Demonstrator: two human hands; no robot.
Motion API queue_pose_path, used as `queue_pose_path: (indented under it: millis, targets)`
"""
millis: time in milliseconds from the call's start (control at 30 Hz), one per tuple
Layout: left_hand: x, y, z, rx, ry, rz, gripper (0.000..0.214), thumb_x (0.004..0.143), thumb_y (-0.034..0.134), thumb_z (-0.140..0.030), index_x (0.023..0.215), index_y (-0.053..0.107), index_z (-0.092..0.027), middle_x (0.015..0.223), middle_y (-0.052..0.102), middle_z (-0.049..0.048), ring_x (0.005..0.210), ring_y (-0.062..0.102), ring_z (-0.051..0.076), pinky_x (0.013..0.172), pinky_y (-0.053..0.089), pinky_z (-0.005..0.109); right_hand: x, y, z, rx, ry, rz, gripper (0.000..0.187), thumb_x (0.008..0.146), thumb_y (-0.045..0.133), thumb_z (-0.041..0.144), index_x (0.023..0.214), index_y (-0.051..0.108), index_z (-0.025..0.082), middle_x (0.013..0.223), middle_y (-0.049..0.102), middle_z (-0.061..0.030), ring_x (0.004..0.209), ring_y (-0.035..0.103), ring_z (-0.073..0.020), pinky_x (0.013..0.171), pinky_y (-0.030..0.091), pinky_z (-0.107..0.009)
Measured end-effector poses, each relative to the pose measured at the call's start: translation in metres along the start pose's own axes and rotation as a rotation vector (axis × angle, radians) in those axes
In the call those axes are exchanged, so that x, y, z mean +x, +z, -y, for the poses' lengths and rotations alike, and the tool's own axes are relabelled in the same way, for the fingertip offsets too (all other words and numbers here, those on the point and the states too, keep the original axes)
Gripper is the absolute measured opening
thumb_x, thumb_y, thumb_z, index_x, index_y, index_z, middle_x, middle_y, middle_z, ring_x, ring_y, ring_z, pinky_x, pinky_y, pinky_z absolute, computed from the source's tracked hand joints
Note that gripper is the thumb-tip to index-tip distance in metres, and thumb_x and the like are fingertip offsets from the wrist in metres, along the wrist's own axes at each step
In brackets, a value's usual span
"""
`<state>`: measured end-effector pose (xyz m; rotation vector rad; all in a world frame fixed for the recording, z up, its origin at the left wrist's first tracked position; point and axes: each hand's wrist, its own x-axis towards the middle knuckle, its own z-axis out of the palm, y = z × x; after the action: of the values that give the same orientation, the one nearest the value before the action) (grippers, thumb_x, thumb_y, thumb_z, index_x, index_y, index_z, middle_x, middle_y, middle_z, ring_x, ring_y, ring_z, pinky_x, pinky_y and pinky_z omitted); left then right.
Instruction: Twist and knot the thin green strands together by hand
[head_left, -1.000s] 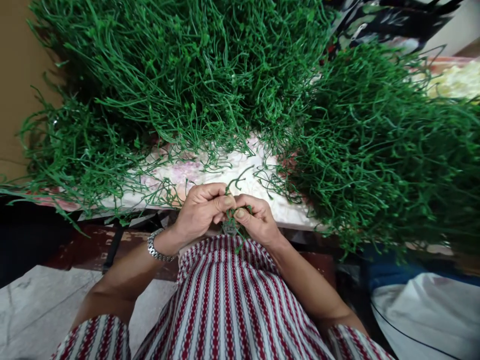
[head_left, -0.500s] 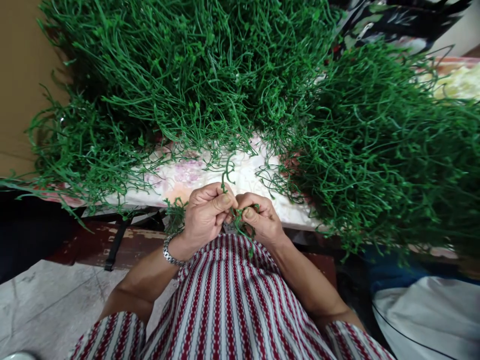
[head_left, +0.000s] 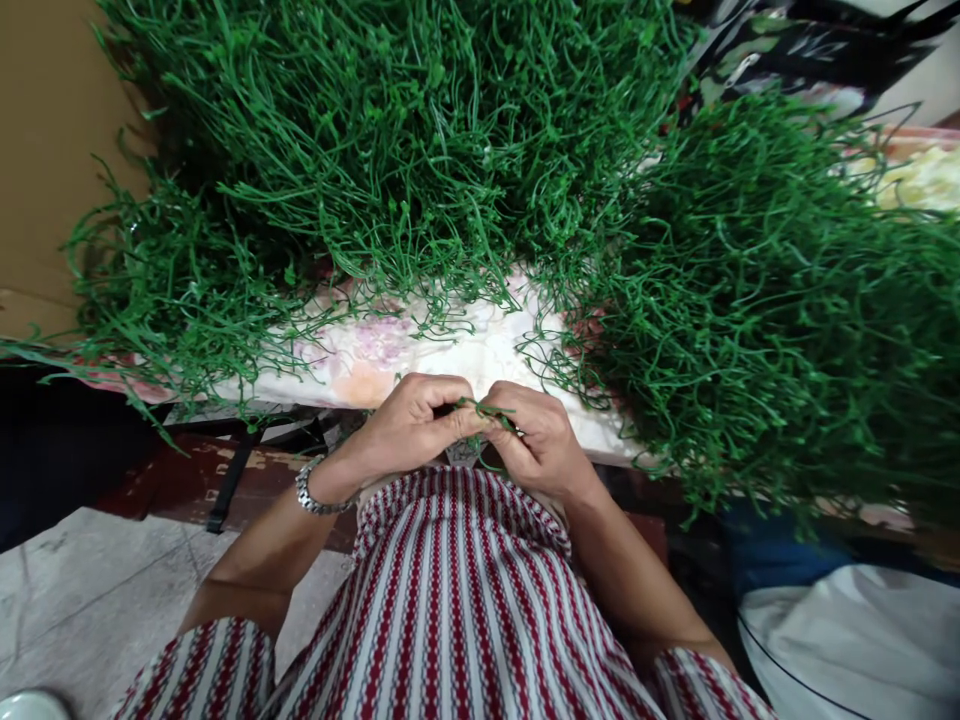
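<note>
A short piece of thin green stem point(head_left: 496, 411) is pinched where my hands meet, just above my lap at the table's near edge. My left hand point(head_left: 420, 425), with a metal watch band at the wrist, closes thumb and forefinger on it. From the other side, my right hand point(head_left: 541, 440) has its fingers closed on the same stem, with bits poking out between them. Beyond my hands lies a large heap of slender, curling green stems point(head_left: 420, 130) with small knobbed tips. A second heap of the same stems point(head_left: 750, 300) spreads to the right.
A floral cloth point(head_left: 442, 355) covers the table under the heaps. Cardboard point(head_left: 45, 180) stands at the left, a dark patterned bag point(head_left: 810, 55) at the back right. Pale yellow pieces point(head_left: 926, 180) lie at the far right. A white cloth or sack point(head_left: 862, 640) is low on the right.
The upright stem above my left hand no longer shows. My left hand has turned flatter, and both hands' fingertips have come together on the stem. The sprig below my left wrist is out of sight.
</note>
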<state>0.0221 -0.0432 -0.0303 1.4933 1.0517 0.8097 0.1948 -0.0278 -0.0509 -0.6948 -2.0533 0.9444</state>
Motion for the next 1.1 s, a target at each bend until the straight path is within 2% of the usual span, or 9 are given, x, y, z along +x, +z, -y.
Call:
queue_pose_path:
  millis: [100, 200, 367, 500, 700, 833, 933, 1000, 1100]
  targets:
    - [-0.002, 0.001, 0.001, -0.175, 0.012, 0.065, 0.037, 0.078, 0.057, -0.040, 0.055, 0.049, -0.013, 0.054, 0.039, -0.0028, 0.052, 0.033, 0.007, 0.049, 0.027, 0.021, 0.000, 0.000, -0.002, 0.166, 0.020, 0.075, 0.020, 0.088, 0.046, 0.027, 0.070, 0.049, 0.017, 0.061, 0.046, 0.0006, 0.056, 0.043, -0.0098, 0.056, 0.034, -0.024]
    - [-0.004, 0.005, 0.006, -0.412, -0.010, 0.073, 0.035, 0.075, 0.062, -0.038, 0.054, 0.049, -0.013, 0.050, 0.038, -0.0031, 0.047, 0.031, 0.006, 0.046, 0.025, 0.021, -0.003, 0.006, -0.005, 0.395, 0.102, 0.094, 0.026, 0.087, 0.048, 0.035, 0.069, 0.050, 0.016, 0.059, 0.044, 0.0018, 0.053, 0.040, -0.0085, 0.053, 0.033, -0.022]
    - [-0.007, 0.012, 0.015, -0.667, -0.079, 0.029, 0.033, 0.069, 0.068, -0.038, 0.054, 0.051, -0.013, 0.046, 0.038, -0.0034, 0.039, 0.029, 0.004, 0.037, 0.019, 0.019, -0.007, 0.018, -0.004, 0.655, 0.233, 0.033, 0.028, 0.084, 0.052, 0.038, 0.069, 0.051, 0.015, 0.058, 0.042, 0.0029, 0.050, 0.036, -0.0072, 0.049, 0.030, -0.022]
    - [-0.006, 0.016, 0.016, -0.758, -0.107, -0.010, 0.033, 0.066, 0.070, -0.036, 0.054, 0.050, -0.013, 0.049, 0.039, -0.0036, 0.038, 0.031, 0.003, 0.032, 0.022, 0.016, -0.008, 0.022, -0.004, 0.748, 0.241, -0.027, 0.026, 0.084, 0.054, 0.036, 0.069, 0.053, 0.014, 0.059, 0.043, 0.0027, 0.051, 0.037, -0.0071, 0.050, 0.029, -0.021]
    - [-0.006, 0.018, 0.017, -0.828, -0.142, 0.006, 0.033, 0.066, 0.070, -0.034, 0.054, 0.048, -0.013, 0.049, 0.038, -0.0041, 0.038, 0.030, 0.003, 0.030, 0.025, 0.014, -0.015, 0.029, -0.002, 0.804, 0.309, -0.098, 0.028, 0.081, 0.057, 0.039, 0.068, 0.054, 0.015, 0.060, 0.045, 0.0016, 0.052, 0.040, -0.0082, 0.050, 0.031, -0.022]
    - [-0.003, 0.012, 0.019, -0.888, -0.046, -0.043, 0.033, 0.070, 0.067, -0.033, 0.054, 0.046, -0.013, 0.051, 0.039, -0.0039, 0.036, 0.028, 0.002, 0.029, 0.023, 0.014, -0.015, 0.030, 0.000, 0.878, 0.268, -0.151, 0.030, 0.082, 0.055, 0.041, 0.066, 0.051, 0.017, 0.057, 0.043, 0.0017, 0.053, 0.042, -0.0101, 0.053, 0.035, -0.025]
    - [0.000, 0.006, 0.016, -0.804, 0.016, -0.043, 0.031, 0.071, 0.067, -0.032, 0.055, 0.049, -0.013, 0.051, 0.042, -0.0027, 0.038, 0.033, 0.003, 0.031, 0.025, 0.014, -0.008, 0.020, -0.009, 0.770, 0.224, -0.214, 0.027, 0.084, 0.054, 0.038, 0.068, 0.052, 0.017, 0.063, 0.049, -0.0004, 0.057, 0.047, -0.0112, 0.056, 0.039, -0.026]
    - [0.001, 0.003, 0.013, -0.716, -0.001, -0.038, 0.030, 0.070, 0.068, -0.032, 0.055, 0.050, -0.012, 0.051, 0.042, -0.0024, 0.039, 0.035, 0.004, 0.031, 0.025, 0.015, -0.001, 0.010, -0.018, 0.640, 0.232, -0.276, 0.023, 0.085, 0.054, 0.035, 0.071, 0.053, 0.017, 0.071, 0.054, -0.0022, 0.061, 0.051, -0.0114, 0.059, 0.042, -0.026]
    - [0.002, 0.002, 0.012, -0.592, -0.052, -0.128, 0.031, 0.071, 0.067, -0.035, 0.057, 0.050, -0.014, 0.050, 0.041, -0.0038, 0.037, 0.035, 0.004, 0.031, 0.025, 0.015, 0.004, 0.000, -0.023, 0.547, 0.308, -0.317, 0.021, 0.085, 0.055, 0.036, 0.076, 0.053, 0.017, 0.065, 0.053, 0.0008, 0.051, 0.046, -0.0078, 0.051, 0.039, -0.022]
